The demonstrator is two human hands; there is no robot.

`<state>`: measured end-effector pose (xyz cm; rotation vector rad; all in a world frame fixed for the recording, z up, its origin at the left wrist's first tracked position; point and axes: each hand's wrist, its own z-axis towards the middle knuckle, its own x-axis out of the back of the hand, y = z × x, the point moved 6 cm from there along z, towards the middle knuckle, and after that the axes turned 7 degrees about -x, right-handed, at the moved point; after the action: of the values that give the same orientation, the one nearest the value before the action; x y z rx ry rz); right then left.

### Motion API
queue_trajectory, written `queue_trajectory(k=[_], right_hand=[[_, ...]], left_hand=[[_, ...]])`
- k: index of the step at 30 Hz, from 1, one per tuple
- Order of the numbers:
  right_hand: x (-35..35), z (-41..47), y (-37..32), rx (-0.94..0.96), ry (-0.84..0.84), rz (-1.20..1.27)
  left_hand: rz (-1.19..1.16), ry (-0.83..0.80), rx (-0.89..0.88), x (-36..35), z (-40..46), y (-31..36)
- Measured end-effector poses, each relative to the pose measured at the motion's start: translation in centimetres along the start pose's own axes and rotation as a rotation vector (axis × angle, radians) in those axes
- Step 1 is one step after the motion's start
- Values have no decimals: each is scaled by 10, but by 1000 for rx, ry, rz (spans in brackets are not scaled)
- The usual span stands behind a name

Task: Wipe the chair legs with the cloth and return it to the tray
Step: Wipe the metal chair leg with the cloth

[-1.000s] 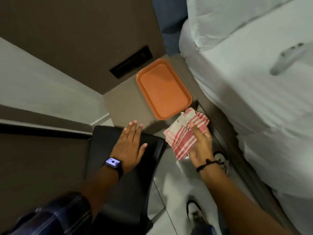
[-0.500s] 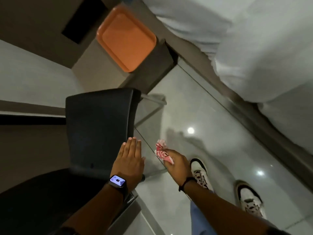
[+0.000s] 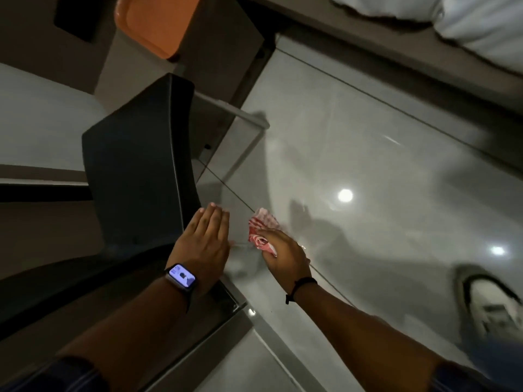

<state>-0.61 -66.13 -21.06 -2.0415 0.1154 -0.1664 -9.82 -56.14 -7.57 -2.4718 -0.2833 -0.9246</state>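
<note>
A black chair [image 3: 135,176] stands at the left, with a thin metal leg frame [image 3: 243,154] running under its seat down to the floor. My left hand [image 3: 203,244] lies flat on the seat's front right corner, fingers straight and together, a watch on its wrist. My right hand [image 3: 283,253] is closed on a bunched red-and-white striped cloth [image 3: 261,230], held low beside the seat's near corner, where a thin chair leg shows. Whether the cloth touches the leg I cannot tell. The orange tray [image 3: 152,24] sits on a low table at the top left and holds nothing visible.
Glossy grey floor tiles [image 3: 368,179] spread to the right. A bed with white bedding [image 3: 481,26] runs along the top right above a dark base. My shoe [image 3: 489,301] is at the right edge. A wall and ledge lie left of the chair.
The view has dropped lower and closer to the floor. The tray has slid toward the top edge. My right hand with the cloth stays beside the seat corner; my left hand stays on the seat.
</note>
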Motion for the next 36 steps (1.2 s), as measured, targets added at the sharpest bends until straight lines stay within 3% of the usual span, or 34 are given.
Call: queue_trajectory(k=[7, 12, 16, 21, 29, 33, 36], right_hand=[[-55, 11, 17, 145, 17, 68], [-91, -3, 18, 317, -158, 246], [-101, 12, 31, 410, -35, 358], [-134, 24, 31, 440, 152, 208], [-140, 22, 27, 322, 150, 221], [-154, 30, 43, 310, 179, 267], [-169, 38, 69, 253, 215, 310]], left_hand=[[76, 65, 129, -30, -12, 10], [183, 50, 95, -49, -13, 20], [286, 97, 158, -49, -5, 14], [346, 72, 214, -56, -11, 18], [397, 58, 198, -57, -19, 20], [436, -8, 95, -69, -24, 20], [371, 73, 7, -71, -23, 18]])
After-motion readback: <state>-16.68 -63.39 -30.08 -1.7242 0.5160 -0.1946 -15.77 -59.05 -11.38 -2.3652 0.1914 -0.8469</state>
